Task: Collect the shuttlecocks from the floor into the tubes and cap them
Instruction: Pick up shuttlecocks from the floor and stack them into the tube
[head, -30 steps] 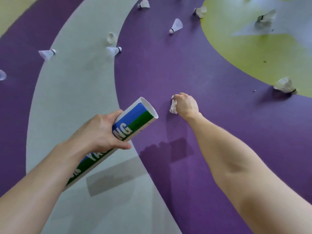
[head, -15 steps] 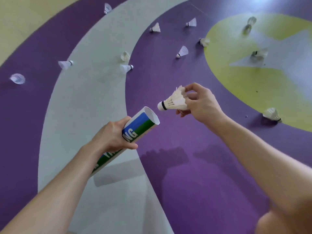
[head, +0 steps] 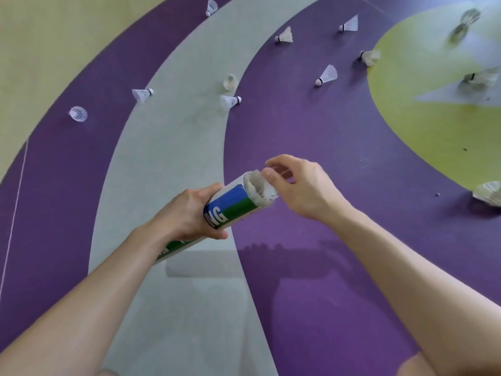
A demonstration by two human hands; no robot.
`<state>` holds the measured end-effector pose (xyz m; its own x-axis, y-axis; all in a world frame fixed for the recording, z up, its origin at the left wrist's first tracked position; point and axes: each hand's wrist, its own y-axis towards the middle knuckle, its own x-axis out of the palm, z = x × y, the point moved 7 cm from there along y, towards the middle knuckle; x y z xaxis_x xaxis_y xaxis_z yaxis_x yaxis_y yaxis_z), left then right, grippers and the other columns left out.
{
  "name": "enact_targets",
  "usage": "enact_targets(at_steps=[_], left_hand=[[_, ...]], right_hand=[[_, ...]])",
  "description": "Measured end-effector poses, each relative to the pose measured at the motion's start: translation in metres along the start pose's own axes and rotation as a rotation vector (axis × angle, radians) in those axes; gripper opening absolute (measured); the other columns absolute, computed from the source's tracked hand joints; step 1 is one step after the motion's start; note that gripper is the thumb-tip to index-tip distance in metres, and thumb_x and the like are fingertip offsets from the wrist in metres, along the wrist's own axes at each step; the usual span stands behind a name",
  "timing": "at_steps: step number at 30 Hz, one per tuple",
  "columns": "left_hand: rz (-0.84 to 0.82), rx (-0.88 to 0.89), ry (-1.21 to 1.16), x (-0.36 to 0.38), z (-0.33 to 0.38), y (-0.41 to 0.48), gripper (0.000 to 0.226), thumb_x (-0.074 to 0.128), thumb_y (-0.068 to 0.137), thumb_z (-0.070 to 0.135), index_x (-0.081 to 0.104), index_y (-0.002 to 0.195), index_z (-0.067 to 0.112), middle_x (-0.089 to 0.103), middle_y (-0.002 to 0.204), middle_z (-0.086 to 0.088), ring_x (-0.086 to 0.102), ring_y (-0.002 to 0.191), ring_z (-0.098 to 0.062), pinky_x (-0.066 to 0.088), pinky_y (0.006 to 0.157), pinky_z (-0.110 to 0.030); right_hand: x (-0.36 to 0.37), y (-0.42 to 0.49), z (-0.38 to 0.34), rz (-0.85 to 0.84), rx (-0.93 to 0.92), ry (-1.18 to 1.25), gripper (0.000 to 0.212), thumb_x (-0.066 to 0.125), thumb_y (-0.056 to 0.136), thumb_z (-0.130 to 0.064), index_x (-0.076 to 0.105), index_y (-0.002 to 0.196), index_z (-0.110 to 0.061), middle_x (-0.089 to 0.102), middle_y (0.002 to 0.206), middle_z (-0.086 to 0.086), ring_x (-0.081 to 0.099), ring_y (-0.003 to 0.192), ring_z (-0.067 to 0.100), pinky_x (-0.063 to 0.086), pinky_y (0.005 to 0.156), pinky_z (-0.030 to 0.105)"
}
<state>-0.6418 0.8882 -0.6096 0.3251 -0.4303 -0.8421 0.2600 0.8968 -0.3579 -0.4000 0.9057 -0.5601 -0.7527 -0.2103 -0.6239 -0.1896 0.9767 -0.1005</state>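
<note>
My left hand [head: 187, 213] grips a white, blue and green shuttlecock tube [head: 230, 204], tilted with its open mouth up and to the right. A white shuttlecock [head: 261, 189] sits in that mouth, its feather skirt showing at the rim. My right hand [head: 306, 185] hovers at the mouth, thumb tip touching the feathers and the other fingers loosely curled above them. Several more shuttlecocks lie on the floor beyond, the nearest ones [head: 231, 101], [head: 326, 75] ahead and one [head: 488, 192] at the right edge.
The floor has curved purple, grey and yellow-green bands. Other shuttlecocks lie on the left [head: 142, 94], [head: 78, 114] and far back [head: 284, 36], [head: 349, 24]. No cap is in view. A thin white line [head: 16, 202] runs along the left.
My right hand lifted a shuttlecock off the purple floor, carried it to the tube and put it cork-first into the mouth. The view has tilted up, showing more floor.
</note>
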Motion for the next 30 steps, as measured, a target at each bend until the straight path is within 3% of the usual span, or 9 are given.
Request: enact_targets(at_steps=[5,10,13,16,18,22,24,26,30], left_hand=[[0.032,0.028,-0.035,-0.004,-0.004,-0.006,0.069,0.100,0.066,0.049,0.054,0.117,0.042,0.073,0.100,0.016,0.071,0.089,-0.010,0.062,0.079,-0.038],[0.127,0.106,-0.078,-0.014,-0.019,-0.019,0.073,0.102,0.064,0.045,0.055,0.119,0.038,0.073,0.100,0.016,0.068,0.087,-0.010,0.059,0.076,-0.036],[0.156,0.113,-0.118,-0.019,-0.025,-0.029,0.075,0.099,0.062,0.052,0.050,0.120,0.049,0.070,0.097,0.025,0.067,0.085,0.001,0.054,0.072,-0.022],[0.158,0.116,-0.137,-0.020,-0.032,-0.038,0.082,0.093,0.061,0.058,0.054,0.129,0.037,0.069,0.100,0.024,0.068,0.087,0.002,0.054,0.074,-0.021],[0.167,0.113,-0.119,-0.021,-0.042,-0.043,0.081,0.099,0.066,0.049,0.055,0.132,0.033,0.070,0.103,0.019,0.068,0.089,-0.002,0.058,0.077,-0.027],[0.207,0.083,-0.103,-0.027,-0.055,-0.054,0.075,0.103,0.068,0.043,0.054,0.125,0.035,0.068,0.098,0.024,0.068,0.086,0.000,0.056,0.074,-0.023],[0.203,0.072,-0.105,-0.031,-0.059,-0.060,0.076,0.103,0.069,0.042,0.054,0.126,0.034,0.067,0.099,0.026,0.066,0.088,0.002,0.053,0.074,-0.019],[0.202,0.036,-0.105,-0.035,-0.068,-0.069,0.076,0.103,0.069,0.041,0.054,0.126,0.035,0.067,0.100,0.024,0.066,0.089,0.002,0.053,0.074,-0.022],[0.264,-0.166,-0.143,-0.050,-0.116,-0.102,0.068,0.102,0.067,0.043,0.055,0.116,0.044,0.074,0.092,0.018,0.070,0.084,-0.004,0.060,0.076,-0.035]], right_hand=[[-0.008,-0.004,0.001,0.023,-0.075,-0.075,0.028,0.055,0.107,-0.038,0.069,0.129,-0.026,0.070,0.111,-0.015,0.066,0.094,0.008,0.057,0.090,0.031],[0.000,-0.032,-0.059,0.284,-0.514,-0.056,0.018,0.067,0.098,-0.019,0.075,0.113,-0.013,0.071,0.107,-0.005,0.066,0.096,0.014,0.055,0.088,0.029],[0.027,-0.051,-0.089,0.195,-0.663,-0.108,0.031,0.073,0.091,-0.022,0.071,0.119,-0.008,0.072,0.106,0.002,0.065,0.096,0.022,0.052,0.090,0.025],[0.068,-0.061,-0.098,-0.077,-0.645,-0.191,0.061,0.075,0.090,-0.030,0.054,0.142,-0.006,0.071,0.115,0.004,0.063,0.106,0.021,0.042,0.097,0.012],[0.077,-0.062,-0.099,-0.145,-0.617,-0.167,0.069,0.073,0.092,-0.034,0.044,0.150,-0.010,0.068,0.124,0.002,0.061,0.118,0.017,0.046,0.099,0.018],[0.073,-0.062,-0.105,-0.105,-0.641,-0.107,0.061,0.071,0.093,-0.032,0.047,0.147,-0.018,0.068,0.124,-0.005,0.063,0.118,0.014,0.051,0.100,0.027],[0.082,-0.065,-0.108,-0.109,-0.679,-0.166,0.059,0.070,0.094,-0.034,0.051,0.147,-0.014,0.071,0.125,0.001,0.061,0.129,0.022,0.041,0.116,0.021],[0.084,-0.068,-0.112,-0.050,-0.731,-0.197,0.054,0.071,0.095,-0.031,0.057,0.143,-0.010,0.073,0.125,0.006,0.060,0.128,0.026,0.029,0.118,0.014],[0.089,-0.066,-0.102,0.068,-0.813,-0.269,0.044,0.068,0.097,-0.022,0.064,0.138,-0.007,0.070,0.134,0.008,0.064,0.124,0.026,0.042,0.117,0.035]])
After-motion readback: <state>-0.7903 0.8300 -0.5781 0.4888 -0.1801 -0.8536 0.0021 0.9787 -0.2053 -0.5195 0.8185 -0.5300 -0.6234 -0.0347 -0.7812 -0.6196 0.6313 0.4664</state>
